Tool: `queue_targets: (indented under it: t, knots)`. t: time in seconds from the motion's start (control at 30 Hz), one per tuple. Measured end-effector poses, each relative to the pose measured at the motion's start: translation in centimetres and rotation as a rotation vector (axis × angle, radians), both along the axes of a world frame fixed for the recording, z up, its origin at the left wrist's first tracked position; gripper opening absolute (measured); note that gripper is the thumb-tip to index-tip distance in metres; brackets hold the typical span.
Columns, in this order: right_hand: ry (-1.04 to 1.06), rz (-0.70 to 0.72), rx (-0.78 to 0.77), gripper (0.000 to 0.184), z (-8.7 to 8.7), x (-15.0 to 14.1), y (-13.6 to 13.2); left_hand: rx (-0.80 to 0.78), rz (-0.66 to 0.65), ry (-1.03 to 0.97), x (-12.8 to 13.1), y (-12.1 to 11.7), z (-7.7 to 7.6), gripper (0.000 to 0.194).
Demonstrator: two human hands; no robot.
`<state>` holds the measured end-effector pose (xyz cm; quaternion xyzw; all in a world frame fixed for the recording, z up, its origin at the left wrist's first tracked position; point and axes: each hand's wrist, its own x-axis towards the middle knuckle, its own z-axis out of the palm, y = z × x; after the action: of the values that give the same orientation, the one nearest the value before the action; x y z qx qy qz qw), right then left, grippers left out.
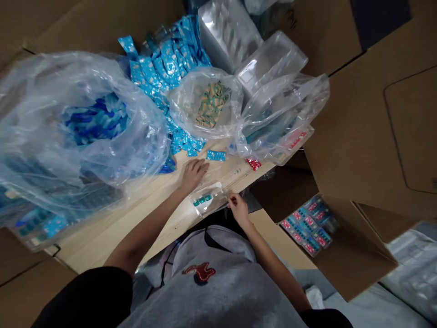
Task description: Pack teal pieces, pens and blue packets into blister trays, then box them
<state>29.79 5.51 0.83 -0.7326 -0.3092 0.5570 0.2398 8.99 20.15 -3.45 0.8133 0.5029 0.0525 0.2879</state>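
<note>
Fingers of the right hand (239,209) curl together at three o'clock of the clear tray (215,196), near the edge of the wooden table (88,241); whether they grip it, I cannot tell. The left hand (193,175), fingers loosely spread and free, lies at eleven o'clock; a blue packet (216,156) sits near twelve.

Pale wooden table (146,196) cutting slantwise across view here, grain showing! Big cardboard panel (362,136) over on right, black line curving down it, navy patch (380,23) up top. More cardboard (85,27) at upper left, deep in shadow. Open carton (358,255) lower right. Pale surface (368,305) beyond, possibly floor, too blurred to tell. Light dim, cool, patchy.
</note>
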Motion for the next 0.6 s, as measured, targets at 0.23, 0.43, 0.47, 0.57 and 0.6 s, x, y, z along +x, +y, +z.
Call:
queue_targets:
  t: [0.23, 0.43, 0.47, 0.57, 0.6]
  knots:
    - [-0.172, -0.065, 0.116, 0.010, -0.2, 2.1, 3.6, 0.060, -0.006, -0.073, 2.5, 4.9, 1.1, 0.022]
    - [-0.309, -0.104, 0.221, 0.007, 0.5, 1.9, 6.7, 0.096, 0.023, -0.136, 2.1, 5.3, 2.2, 0.022]
    - [-0.327, -0.115, 0.234, 0.008, 1.0, 1.7, 6.5, 0.103, 0.029, -0.148, 2.1, 5.4, 2.4, 0.026]
    - [-0.372, -0.141, 0.267, 0.015, 2.6, 1.0, 5.0, 0.114, 0.017, -0.194, 2.1, 5.6, 3.3, 0.036]
    - [-0.382, -0.146, 0.274, 0.018, 3.1, 0.8, 4.4, 0.113, 0.002, -0.209, 2.1, 5.5, 3.7, 0.038]
